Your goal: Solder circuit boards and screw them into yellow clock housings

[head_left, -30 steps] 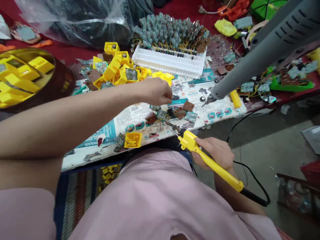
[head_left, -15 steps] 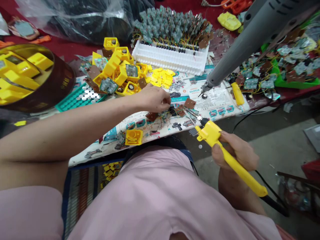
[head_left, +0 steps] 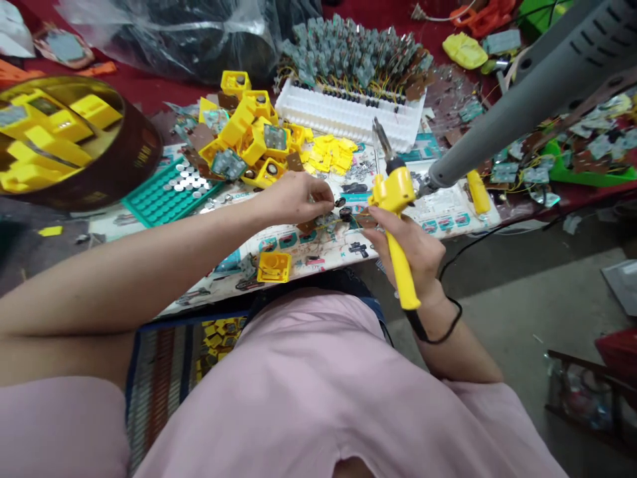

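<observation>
Pink cloth [head_left: 283,385], softly creased, covers the person's lap. Beyond it, an open yellow box [head_left: 274,267] sits at the near edge of the printed worktop [head_left: 326,252]; a brush from a sleeve could tip it to the floor. The right hand [head_left: 411,242] is wrapped around the handle of a yellow pistol-shaped tool [head_left: 395,189], held above the worktop with its narrow metal tip pointing away. That tip is probably hot, so a careless swing could burn the other hand or mark nearby plastic. The black cable [head_left: 442,340] loops over the right forearm and might snag, jerking the tool sideways.

The left hand [head_left: 301,197] has its fingers curled inward, close to small round black parts [head_left: 345,214]; whether it pinches anything cannot be told. Thin wires there look easy to tear if pulled.

Further out, a teal gridded tray [head_left: 158,206] carries flat, shiny discs [head_left: 189,179], which could scatter if bumped. Beside it rise glossy, hard-edged yellow casings [head_left: 243,136]. Behind them a ribbed white rack [head_left: 318,109] stands under bristling grey-green boards [head_left: 348,53], while a smooth grey tube [head_left: 507,113] slants down on the right. Farthest back lies crinkled, translucent plastic [head_left: 189,40] over something dark.
</observation>
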`<move>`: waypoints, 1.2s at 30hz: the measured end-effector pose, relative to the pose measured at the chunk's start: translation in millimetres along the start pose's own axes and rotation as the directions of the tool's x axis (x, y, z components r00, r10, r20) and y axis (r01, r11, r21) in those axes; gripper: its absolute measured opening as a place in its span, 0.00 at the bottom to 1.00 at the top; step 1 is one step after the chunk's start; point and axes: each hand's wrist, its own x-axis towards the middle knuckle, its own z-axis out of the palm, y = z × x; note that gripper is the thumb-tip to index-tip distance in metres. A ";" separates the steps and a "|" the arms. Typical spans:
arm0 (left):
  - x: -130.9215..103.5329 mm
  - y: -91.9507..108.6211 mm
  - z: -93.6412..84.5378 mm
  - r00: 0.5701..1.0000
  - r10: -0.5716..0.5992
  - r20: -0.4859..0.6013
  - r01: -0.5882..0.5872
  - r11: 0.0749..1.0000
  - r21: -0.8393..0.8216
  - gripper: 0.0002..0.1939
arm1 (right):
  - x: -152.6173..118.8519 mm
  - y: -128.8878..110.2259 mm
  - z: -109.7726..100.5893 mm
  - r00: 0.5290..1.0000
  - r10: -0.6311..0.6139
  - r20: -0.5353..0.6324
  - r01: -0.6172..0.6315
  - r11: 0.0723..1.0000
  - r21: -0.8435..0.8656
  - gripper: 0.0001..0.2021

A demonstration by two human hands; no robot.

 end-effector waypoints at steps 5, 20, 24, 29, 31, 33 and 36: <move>-6.8 -13.2 3.6 0.999 0.043 -0.033 -0.051 0.954 -0.296 0.12 | 6.0 7.5 37.9 0.985 0.166 0.053 -0.174 0.956 0.236 0.17; -34.9 -11.8 10.5 0.966 0.116 -0.233 -0.170 0.959 -0.225 0.26 | 37.1 -2.4 51.1 0.941 0.275 0.196 -0.338 0.769 0.543 0.16; -50.3 -15.2 8.1 0.960 0.006 -0.279 -0.078 0.965 -0.250 0.22 | 46.1 -8.4 55.6 0.961 0.198 0.191 -0.269 0.827 0.494 0.13; -73.5 -37.3 18.6 0.962 -0.111 -0.250 -0.026 0.873 -0.488 0.16 | 38.3 -4.4 77.1 0.977 0.050 0.208 -0.137 0.893 0.429 0.13; -80.9 -43.0 21.0 0.974 -0.076 -0.212 -0.046 0.856 -0.515 0.13 | 33.5 -4.5 85.3 0.955 -0.036 0.296 -0.106 0.887 0.449 0.16; -85.8 -45.9 21.2 0.984 -0.004 -0.176 -0.089 0.851 -0.517 0.11 | 30.7 -5.7 90.4 0.932 -0.094 0.349 -0.068 0.903 0.423 0.17; -87.5 -48.2 20.4 0.989 0.016 -0.144 -0.098 0.806 -0.583 0.09 | 29.8 -6.6 89.4 0.907 -0.171 0.386 0.060 0.957 0.284 0.15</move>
